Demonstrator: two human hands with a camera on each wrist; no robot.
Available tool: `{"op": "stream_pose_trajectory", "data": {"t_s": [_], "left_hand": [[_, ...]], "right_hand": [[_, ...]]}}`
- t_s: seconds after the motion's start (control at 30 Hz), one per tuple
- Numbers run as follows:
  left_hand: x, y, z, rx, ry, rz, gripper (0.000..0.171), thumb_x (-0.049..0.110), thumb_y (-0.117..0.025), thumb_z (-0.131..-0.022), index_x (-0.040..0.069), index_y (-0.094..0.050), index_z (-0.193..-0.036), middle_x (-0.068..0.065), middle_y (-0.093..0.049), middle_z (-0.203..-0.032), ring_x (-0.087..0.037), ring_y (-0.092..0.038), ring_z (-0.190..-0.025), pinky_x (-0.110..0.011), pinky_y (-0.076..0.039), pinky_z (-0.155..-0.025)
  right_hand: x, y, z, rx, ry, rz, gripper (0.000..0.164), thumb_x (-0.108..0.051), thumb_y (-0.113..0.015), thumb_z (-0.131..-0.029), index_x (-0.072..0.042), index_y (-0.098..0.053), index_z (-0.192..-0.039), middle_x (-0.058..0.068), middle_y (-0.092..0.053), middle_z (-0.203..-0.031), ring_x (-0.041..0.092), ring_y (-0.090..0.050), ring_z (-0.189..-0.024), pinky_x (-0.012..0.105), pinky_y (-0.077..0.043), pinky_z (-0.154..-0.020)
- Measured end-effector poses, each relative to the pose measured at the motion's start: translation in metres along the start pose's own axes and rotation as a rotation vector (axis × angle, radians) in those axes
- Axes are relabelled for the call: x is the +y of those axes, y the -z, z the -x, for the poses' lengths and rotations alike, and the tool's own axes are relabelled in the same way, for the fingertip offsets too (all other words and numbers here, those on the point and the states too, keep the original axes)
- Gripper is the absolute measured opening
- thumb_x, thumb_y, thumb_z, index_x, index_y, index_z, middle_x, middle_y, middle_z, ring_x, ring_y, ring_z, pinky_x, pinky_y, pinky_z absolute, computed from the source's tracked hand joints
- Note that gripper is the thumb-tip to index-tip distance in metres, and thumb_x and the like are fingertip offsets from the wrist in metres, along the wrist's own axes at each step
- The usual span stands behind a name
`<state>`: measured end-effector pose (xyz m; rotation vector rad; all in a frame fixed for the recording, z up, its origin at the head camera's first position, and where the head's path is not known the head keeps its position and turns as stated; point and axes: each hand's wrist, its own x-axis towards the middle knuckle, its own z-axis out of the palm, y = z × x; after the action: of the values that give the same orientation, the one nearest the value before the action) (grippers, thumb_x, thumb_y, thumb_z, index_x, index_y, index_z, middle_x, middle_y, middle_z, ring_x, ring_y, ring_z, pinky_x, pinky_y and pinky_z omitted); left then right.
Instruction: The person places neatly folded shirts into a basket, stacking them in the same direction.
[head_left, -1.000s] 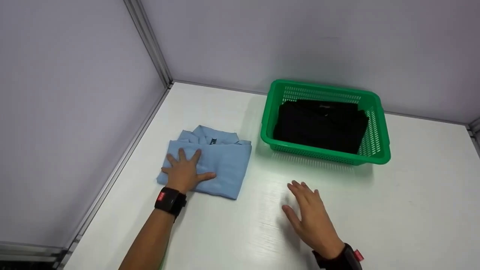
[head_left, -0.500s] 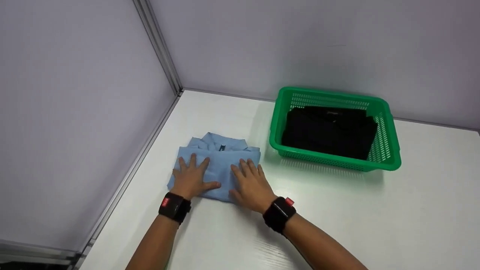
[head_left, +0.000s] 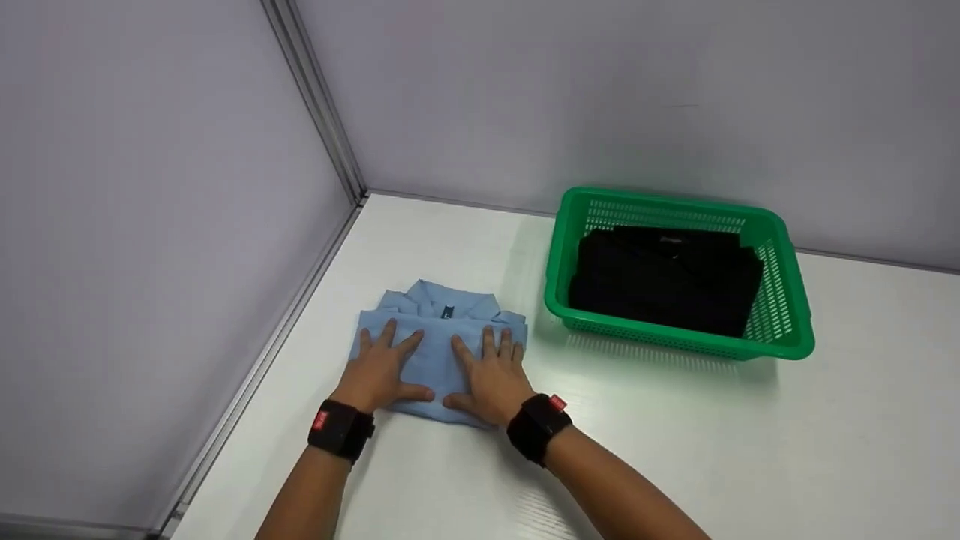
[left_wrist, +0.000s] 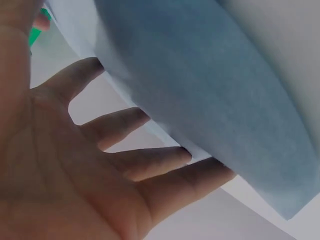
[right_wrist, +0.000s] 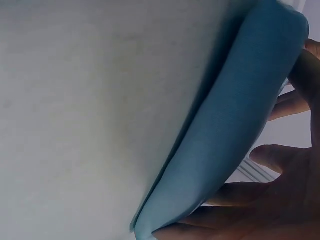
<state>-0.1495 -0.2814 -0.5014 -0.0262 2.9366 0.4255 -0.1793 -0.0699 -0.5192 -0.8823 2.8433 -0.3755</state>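
Note:
A folded light-blue shirt [head_left: 439,324] with its collar at the far side lies on the white table [head_left: 675,435]. My left hand [head_left: 380,365] lies flat on the shirt's left half, fingers spread and straight. Flat on the right half rests my right hand [head_left: 489,371], its thumb at the near edge. In the left wrist view the blue shirt [left_wrist: 215,95] fills the frame above the spread left hand [left_wrist: 130,155]. The right wrist view shows the folded shirt [right_wrist: 235,125] edge-on beside the right hand [right_wrist: 280,170].
A green plastic basket [head_left: 780,337] stands to the right of the shirt, holding a folded black garment [head_left: 664,277]. Grey partition walls meet at a metal corner post [head_left: 315,105] behind the shirt. The table's left edge runs along the wall.
My right hand came from the bare table onto the shirt's right half and has slid slightly left. The left hand stayed flat on the shirt.

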Motion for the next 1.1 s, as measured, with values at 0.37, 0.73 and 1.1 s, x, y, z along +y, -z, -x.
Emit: {"op": "stream_pose_trajectory", "data": {"t_s": [0.37, 0.73, 1.1], "left_hand": [[0.005, 0.002, 0.001, -0.004, -0.024, -0.045, 0.104, 0.063, -0.088, -0.074, 0.024, -0.046, -0.161, -0.027, -0.027, -0.171, -0.068, -0.020, -0.151, -0.075, -0.046, -0.106], [0.011, -0.007, 0.012, -0.011, -0.025, -0.036, 0.103, 0.062, -0.089, -0.074, 0.024, -0.047, -0.160, -0.027, -0.031, -0.170, -0.068, -0.023, -0.150, -0.076, -0.045, -0.106], [0.015, -0.014, 0.027, 0.014, -0.024, -0.069, 0.103, 0.064, -0.090, -0.071, 0.023, -0.051, -0.158, -0.029, -0.037, -0.166, -0.071, -0.029, -0.146, -0.075, -0.050, -0.100]], "right_hand": [[-0.003, 0.007, 0.005, -0.007, -0.017, 0.061, 0.092, -0.068, -0.072, -0.090, -0.020, -0.043, -0.163, 0.039, -0.034, -0.163, 0.065, -0.030, -0.150, 0.072, -0.034, -0.120], [-0.002, -0.001, 0.018, 0.004, -0.017, 0.066, 0.091, -0.067, -0.074, -0.088, -0.019, -0.047, -0.160, 0.039, -0.037, -0.161, 0.065, -0.033, -0.148, 0.072, -0.036, -0.118], [-0.006, -0.001, 0.033, -0.005, 0.006, 0.069, 0.090, -0.067, -0.074, -0.088, -0.018, -0.048, -0.159, 0.040, -0.037, -0.160, 0.065, -0.034, -0.148, 0.072, -0.038, -0.117]]}}
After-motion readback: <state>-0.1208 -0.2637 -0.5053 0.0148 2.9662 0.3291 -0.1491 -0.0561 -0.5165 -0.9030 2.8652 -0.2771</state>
